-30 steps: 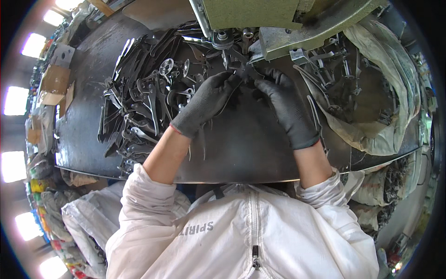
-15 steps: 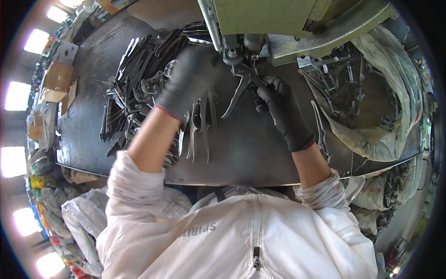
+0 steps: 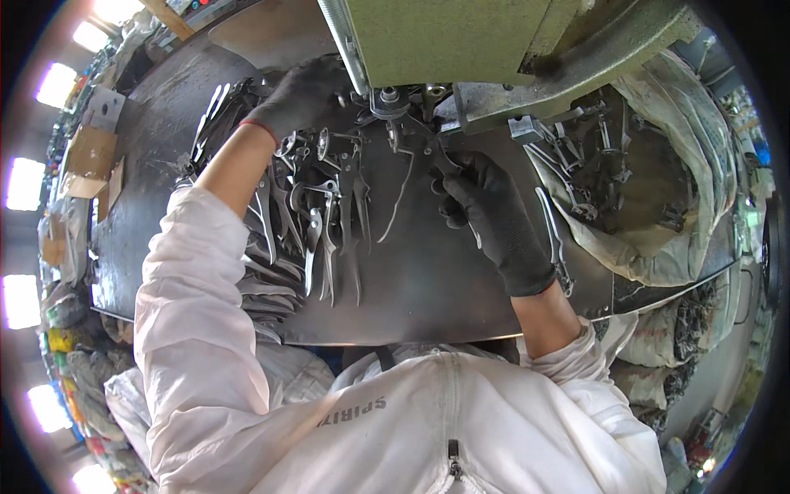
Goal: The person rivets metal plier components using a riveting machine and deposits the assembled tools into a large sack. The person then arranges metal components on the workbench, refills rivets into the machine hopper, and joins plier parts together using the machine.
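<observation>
Fingers of the black-gloved right hand (image 3: 494,216) clamp a curved dark-metal tool (image 3: 432,154); leftward, the black-gloved left hand (image 3: 303,96) hides its grip.

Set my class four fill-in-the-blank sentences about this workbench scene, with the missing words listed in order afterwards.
1. The left hand and right hand both wear dark ____.
2. The ____ hand holds the plier-like tool.
3. The zipped jacket is ____ in colour.
4. The machine is painted ____.

Missing words: gloves; right; white; green.
</observation>
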Demonstrator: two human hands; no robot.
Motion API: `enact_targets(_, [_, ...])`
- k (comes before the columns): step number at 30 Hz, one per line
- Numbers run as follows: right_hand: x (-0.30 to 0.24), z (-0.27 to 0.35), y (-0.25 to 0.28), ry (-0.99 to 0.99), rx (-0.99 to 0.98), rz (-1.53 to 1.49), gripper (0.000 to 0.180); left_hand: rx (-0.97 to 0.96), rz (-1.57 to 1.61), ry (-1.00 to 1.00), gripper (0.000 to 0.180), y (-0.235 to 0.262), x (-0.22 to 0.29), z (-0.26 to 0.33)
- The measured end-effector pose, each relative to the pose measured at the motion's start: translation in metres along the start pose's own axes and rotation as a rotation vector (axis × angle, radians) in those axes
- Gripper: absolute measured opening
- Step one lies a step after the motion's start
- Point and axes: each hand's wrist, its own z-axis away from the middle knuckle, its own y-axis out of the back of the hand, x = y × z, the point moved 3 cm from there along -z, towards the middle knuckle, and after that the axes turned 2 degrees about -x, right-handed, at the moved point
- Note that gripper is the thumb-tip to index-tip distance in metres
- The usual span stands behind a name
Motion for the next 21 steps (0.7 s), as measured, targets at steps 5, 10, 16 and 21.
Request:
enact_targets(5, [0.024, -0.012, 0.010, -0.064, 0.048, 0.095, 0.030, 0.108, 0.151, 0.245, 0.031, 0.008, -0.046, 0.019])
enact_targets(10, [0.025, -0.009, 0.014, -0.018, 0.035, 0.047, 0.032, 0.402, 1.149, 0.465, 0.029, 0.041, 0.017, 0.096])
enact_targets(16, [0.029, -0.004, -0.006, 0.098, 0.056, 0.056, 0.033, -0.184, 1.489, 0.522, 0.037, 0.057, 0.133, 0.100])
enact_targets(21, [-0.042, -0.025, 0.064, 0.614, 0.267, 0.787, 0.042, -0.310, 1.393, 0.343, 0.029, 0.031, 0.187, 0.046])
